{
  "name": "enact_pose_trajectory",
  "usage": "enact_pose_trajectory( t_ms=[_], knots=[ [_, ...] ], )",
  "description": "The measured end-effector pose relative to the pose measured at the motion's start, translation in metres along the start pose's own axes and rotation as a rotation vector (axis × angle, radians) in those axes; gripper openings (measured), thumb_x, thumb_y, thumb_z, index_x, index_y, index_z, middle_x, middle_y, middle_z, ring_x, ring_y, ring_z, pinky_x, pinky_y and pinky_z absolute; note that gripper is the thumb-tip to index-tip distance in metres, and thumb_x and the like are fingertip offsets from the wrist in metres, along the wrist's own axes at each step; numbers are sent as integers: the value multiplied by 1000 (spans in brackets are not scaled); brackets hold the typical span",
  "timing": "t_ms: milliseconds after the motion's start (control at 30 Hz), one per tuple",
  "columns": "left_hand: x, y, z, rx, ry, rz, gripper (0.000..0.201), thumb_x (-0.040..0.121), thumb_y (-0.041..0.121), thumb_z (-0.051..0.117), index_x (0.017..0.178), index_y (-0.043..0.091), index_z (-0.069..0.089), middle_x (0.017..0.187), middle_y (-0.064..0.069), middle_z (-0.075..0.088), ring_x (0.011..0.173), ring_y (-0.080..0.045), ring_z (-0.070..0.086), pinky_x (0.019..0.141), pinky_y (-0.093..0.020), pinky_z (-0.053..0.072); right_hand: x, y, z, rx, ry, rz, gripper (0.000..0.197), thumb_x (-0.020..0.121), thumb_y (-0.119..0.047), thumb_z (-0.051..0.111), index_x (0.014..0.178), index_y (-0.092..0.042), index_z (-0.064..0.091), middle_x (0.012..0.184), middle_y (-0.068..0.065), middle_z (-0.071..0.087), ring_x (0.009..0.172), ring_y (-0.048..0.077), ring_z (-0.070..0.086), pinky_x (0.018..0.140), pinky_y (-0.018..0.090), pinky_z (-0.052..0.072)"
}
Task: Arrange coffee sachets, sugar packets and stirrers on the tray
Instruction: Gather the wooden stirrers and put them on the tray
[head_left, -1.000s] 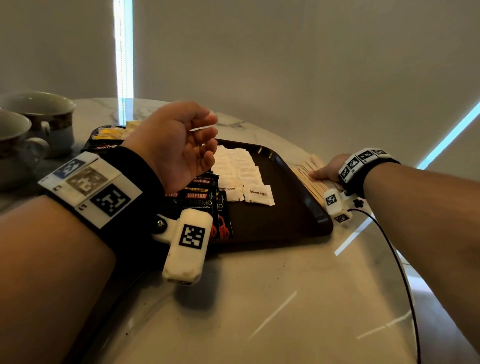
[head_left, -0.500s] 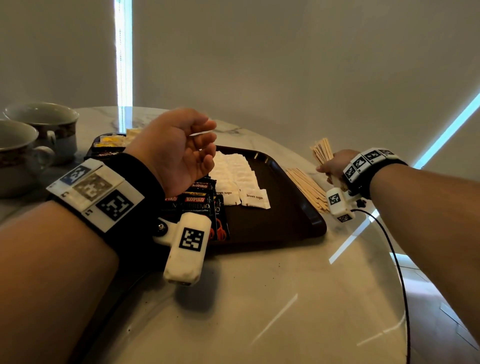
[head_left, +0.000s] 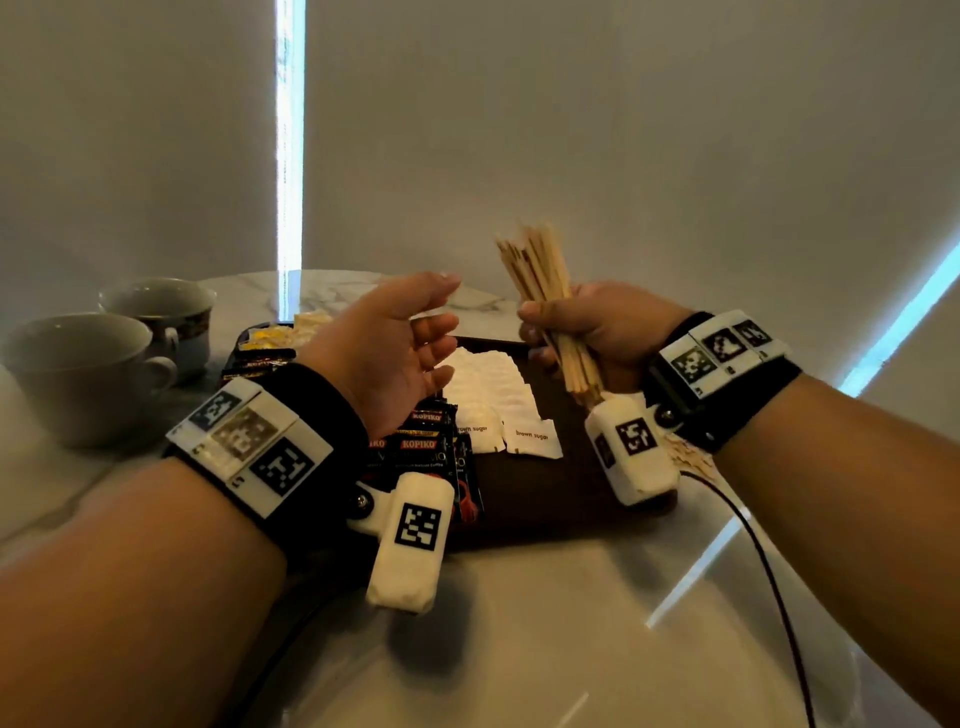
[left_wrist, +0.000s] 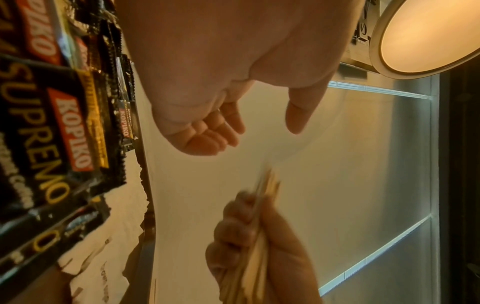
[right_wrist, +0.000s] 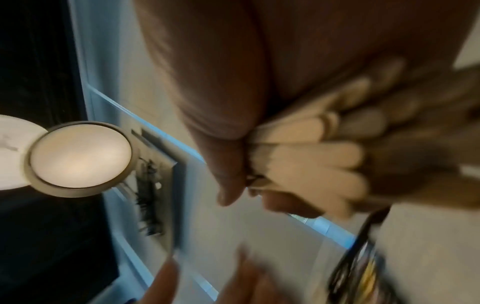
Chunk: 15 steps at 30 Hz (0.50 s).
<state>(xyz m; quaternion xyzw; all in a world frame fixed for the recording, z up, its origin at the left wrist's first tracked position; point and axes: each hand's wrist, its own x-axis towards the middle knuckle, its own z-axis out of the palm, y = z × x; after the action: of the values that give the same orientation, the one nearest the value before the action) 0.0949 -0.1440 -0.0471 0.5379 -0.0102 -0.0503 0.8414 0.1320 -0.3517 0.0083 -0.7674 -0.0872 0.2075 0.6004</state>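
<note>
A: Marble tabletop (head_left: 519, 623), dark brown plastic tray (head_left: 550, 499) as my landmark; my right hand (head_left: 597, 327) grips the bundle of pale wooden stirrers (head_left: 540, 280) upright above it.

B: My left hand (head_left: 384, 358) waits spread, holding nothing. Loosen early and stirrers could scatter over the white paper sugar packets (head_left: 493, 384) on the tray.

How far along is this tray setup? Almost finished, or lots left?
Well along, it seems. Coffee sachets and sugar packets already lie in rows on the tray. The right hand grips a bundle of stirrers above it; the left hand waits open. Left: laying the stirrers on the tray's bare right part.
</note>
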Motion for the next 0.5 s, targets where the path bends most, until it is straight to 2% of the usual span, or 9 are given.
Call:
enact_pose_trajectory(
  t_ms=[67,100,133,200,233,300,367,433,500],
  knots=[
    [-2,0,-2,95,-100,20,69,75,51,72,133,15,59,123,-8,63,115,-26,58,89,-41,48,0,5,28,49,-215,-49,12,96,-16,58,106,-10,54,76,3,56,60,15,55,55,28,50],
    [-3,1,-3,147,-166,39,69,77,52,69,133,13,60,127,-11,65,118,-31,59,93,-45,49,2,8,39,52,-297,-63,12,94,-17,59,103,-10,57,77,4,56,60,15,55,56,27,50],
    [-5,1,-4,174,-227,52,62,83,50,67,129,9,61,124,-15,67,112,-34,63,90,-47,52,5,10,48,52,-358,-68,13,92,-18,61,102,-9,57,78,6,56,60,15,56,56,27,50],
    [-9,2,-3,186,-294,60,45,93,40,60,120,5,62,104,-19,70,84,-34,67,68,-41,56,10,15,59,82,-441,-75,24,86,-19,66,103,-6,55,79,10,54,60,16,58,54,28,52],
    [-9,1,-3,187,-286,65,38,96,37,58,116,5,63,94,-19,70,73,-32,66,59,-37,54,14,18,62,118,-462,-85,30,83,-20,69,105,-6,54,78,11,54,59,17,58,52,29,52],
    [-9,2,-1,198,-228,94,34,98,35,58,108,3,66,88,-20,69,66,-33,62,52,-34,52,19,23,65,188,-486,-122,36,79,-23,75,105,-5,56,77,11,57,59,18,60,51,29,52],
    [-7,0,-1,223,-154,128,35,97,37,61,103,5,72,95,-25,69,67,-37,58,53,-34,52,23,29,66,232,-504,-167,40,74,-31,85,97,-7,64,77,10,62,60,19,63,52,29,54],
    [-4,-1,0,221,-112,126,36,92,43,62,97,10,77,104,-27,72,75,-48,61,62,-38,54,25,34,67,236,-477,-173,41,67,-38,90,88,-10,69,77,9,65,62,18,65,53,28,56],
    [-4,-1,2,179,-76,128,38,99,41,57,99,7,75,102,-21,76,80,-46,67,62,-38,55,24,39,65,191,-403,-172,34,71,-35,88,89,-12,70,77,8,66,63,19,65,54,27,55]
  ],
)
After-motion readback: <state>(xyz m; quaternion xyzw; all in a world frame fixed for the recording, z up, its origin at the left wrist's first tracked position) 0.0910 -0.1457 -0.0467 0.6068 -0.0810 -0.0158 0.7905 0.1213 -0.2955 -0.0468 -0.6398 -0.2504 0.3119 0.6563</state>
